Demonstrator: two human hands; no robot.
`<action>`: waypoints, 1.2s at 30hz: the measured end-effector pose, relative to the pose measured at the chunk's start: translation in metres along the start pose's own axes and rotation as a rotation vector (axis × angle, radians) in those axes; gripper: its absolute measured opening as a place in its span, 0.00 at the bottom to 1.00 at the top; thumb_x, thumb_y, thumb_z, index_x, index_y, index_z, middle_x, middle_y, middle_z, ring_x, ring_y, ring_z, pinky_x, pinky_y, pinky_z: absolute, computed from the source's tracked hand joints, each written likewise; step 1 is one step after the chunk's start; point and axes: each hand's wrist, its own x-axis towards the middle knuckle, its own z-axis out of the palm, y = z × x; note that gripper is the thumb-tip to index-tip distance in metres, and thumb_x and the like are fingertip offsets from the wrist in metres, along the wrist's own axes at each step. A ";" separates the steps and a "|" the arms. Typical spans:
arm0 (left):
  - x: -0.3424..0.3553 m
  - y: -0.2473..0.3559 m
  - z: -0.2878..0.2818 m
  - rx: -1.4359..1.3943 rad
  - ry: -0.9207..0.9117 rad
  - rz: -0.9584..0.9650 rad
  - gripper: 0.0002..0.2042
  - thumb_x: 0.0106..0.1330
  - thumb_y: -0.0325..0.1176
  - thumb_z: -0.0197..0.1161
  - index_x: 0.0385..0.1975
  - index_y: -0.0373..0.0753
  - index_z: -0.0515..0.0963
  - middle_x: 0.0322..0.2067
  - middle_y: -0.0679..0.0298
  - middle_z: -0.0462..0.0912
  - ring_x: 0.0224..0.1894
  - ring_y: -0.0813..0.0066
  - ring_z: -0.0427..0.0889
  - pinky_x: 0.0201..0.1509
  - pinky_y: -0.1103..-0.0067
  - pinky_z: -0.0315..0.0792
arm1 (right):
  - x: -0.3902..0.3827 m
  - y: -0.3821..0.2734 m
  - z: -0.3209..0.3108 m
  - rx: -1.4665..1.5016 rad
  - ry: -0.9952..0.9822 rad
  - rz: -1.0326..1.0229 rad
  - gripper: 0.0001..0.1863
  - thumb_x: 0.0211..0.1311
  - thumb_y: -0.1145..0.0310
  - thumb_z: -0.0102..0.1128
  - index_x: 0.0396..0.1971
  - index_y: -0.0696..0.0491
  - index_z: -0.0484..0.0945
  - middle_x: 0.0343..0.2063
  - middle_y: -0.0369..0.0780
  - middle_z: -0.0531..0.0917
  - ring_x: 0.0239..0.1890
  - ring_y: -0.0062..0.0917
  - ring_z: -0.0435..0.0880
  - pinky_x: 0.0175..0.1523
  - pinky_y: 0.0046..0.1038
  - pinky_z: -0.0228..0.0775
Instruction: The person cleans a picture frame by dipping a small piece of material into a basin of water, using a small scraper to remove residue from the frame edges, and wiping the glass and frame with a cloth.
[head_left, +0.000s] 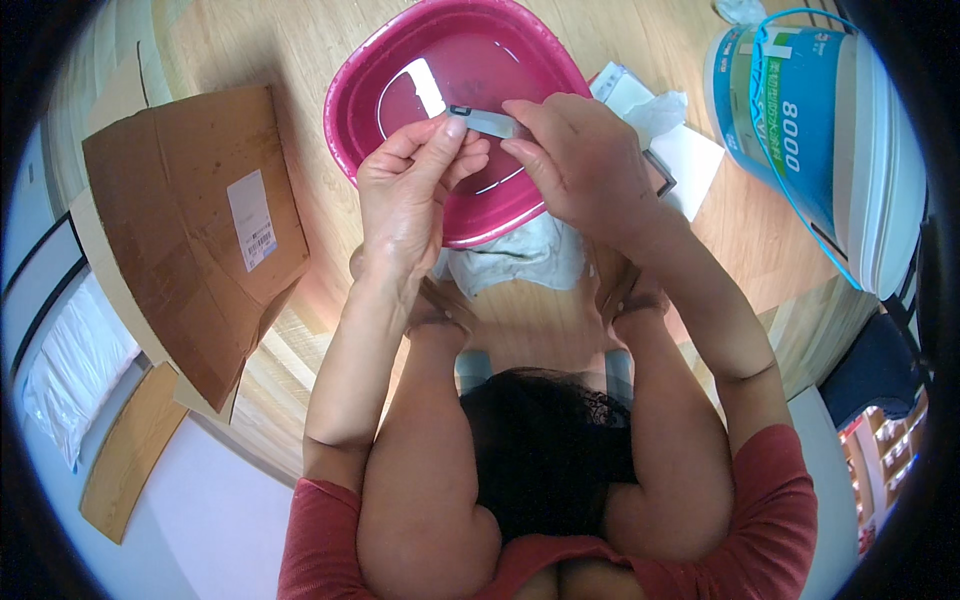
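Note:
Above a magenta basin (345, 130) of water, both my hands are raised close together. Between them stretches a small, narrow translucent strip (487, 123) with a dark, frame-like piece at its left end. My left hand (410, 185) pinches that dark end between thumb and fingertips. The thumb and forefinger of my right hand (590, 165) close on the strip's other end. What the strip is, I cannot make out. Light reflects off the water below.
A crumpled whitish cloth (515, 262) lies at the basin's near side, between my feet. To the left stands a brown cardboard box (170, 200). White papers (692, 165) and a dark-framed piece (660, 172) lie right of the basin. A blue-and-white bucket (810, 130) with a blue handle lies tipped at far right.

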 end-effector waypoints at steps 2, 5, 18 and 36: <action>-0.002 0.000 0.001 0.016 0.022 -0.003 0.05 0.65 0.24 0.62 0.37 0.30 0.79 0.31 0.55 0.84 0.33 0.71 0.85 0.40 0.80 0.83 | -0.001 0.002 0.007 -0.143 0.033 -0.081 0.19 0.53 0.67 0.66 0.45 0.56 0.78 0.25 0.39 0.77 0.26 0.31 0.77 0.31 0.29 0.71; -0.003 -0.002 0.001 0.016 0.032 -0.015 0.06 0.65 0.25 0.62 0.37 0.30 0.79 0.32 0.55 0.84 0.33 0.72 0.85 0.40 0.80 0.82 | -0.001 0.005 0.013 -0.282 0.084 -0.171 0.21 0.52 0.64 0.66 0.45 0.58 0.77 0.24 0.37 0.74 0.26 0.28 0.77 0.30 0.27 0.70; -0.011 -0.005 0.005 0.006 0.014 0.018 0.07 0.66 0.27 0.60 0.38 0.30 0.79 0.32 0.54 0.84 0.32 0.72 0.84 0.40 0.80 0.82 | -0.002 0.011 0.014 -0.347 0.162 -0.279 0.19 0.51 0.62 0.66 0.41 0.57 0.78 0.21 0.35 0.72 0.23 0.24 0.76 0.27 0.22 0.69; -0.006 -0.006 0.001 0.032 -0.047 0.045 0.06 0.66 0.26 0.60 0.39 0.31 0.79 0.34 0.54 0.84 0.35 0.70 0.85 0.42 0.78 0.81 | -0.001 0.005 0.008 -0.143 0.121 -0.105 0.10 0.58 0.62 0.61 0.32 0.53 0.77 0.20 0.36 0.77 0.22 0.27 0.80 0.26 0.27 0.72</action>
